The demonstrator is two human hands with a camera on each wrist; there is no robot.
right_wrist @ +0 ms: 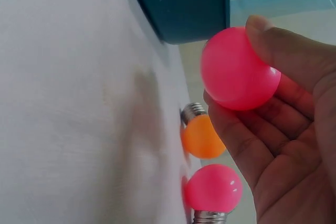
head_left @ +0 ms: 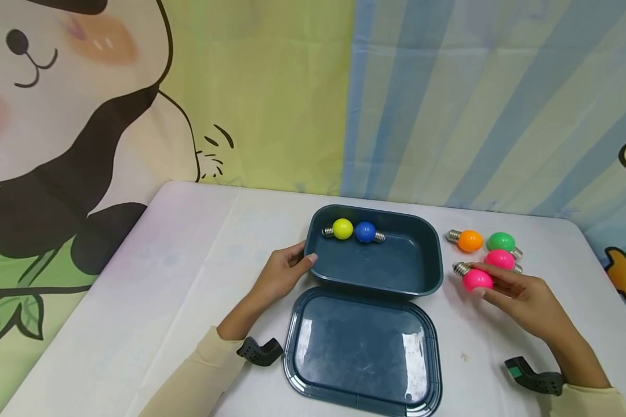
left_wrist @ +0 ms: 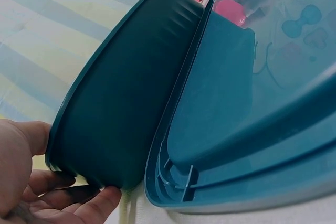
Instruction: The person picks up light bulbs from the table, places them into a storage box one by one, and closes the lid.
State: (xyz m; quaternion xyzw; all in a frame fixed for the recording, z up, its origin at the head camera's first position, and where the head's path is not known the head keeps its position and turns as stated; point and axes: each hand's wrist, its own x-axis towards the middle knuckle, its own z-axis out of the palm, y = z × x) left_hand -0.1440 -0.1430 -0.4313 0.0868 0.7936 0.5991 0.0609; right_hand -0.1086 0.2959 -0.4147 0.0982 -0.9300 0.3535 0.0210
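Between thumb and fingers, my right hand (head_left: 524, 298) holds a pink light bulb (head_left: 477, 280) just off the table, right of the dark teal box (head_left: 433, 272). The right wrist view shows that pink bulb (right_wrist: 239, 72) pinched, its base hidden. My left hand (head_left: 284, 271) grips the box's left end, thumb over the rim; in the left wrist view its fingers (left_wrist: 100, 205) curl under the corner. Inside the box lie a yellow bulb (head_left: 342, 229) and a blue bulb (head_left: 366, 231), side by side near the back wall.
On the table at right lie an orange bulb (head_left: 470, 241), a green bulb (head_left: 501, 241) and a second pink bulb (head_left: 500, 259). The box's lid (head_left: 365, 353) lies in front of the box. A printed curtain (head_left: 271, 98) hangs behind the table.
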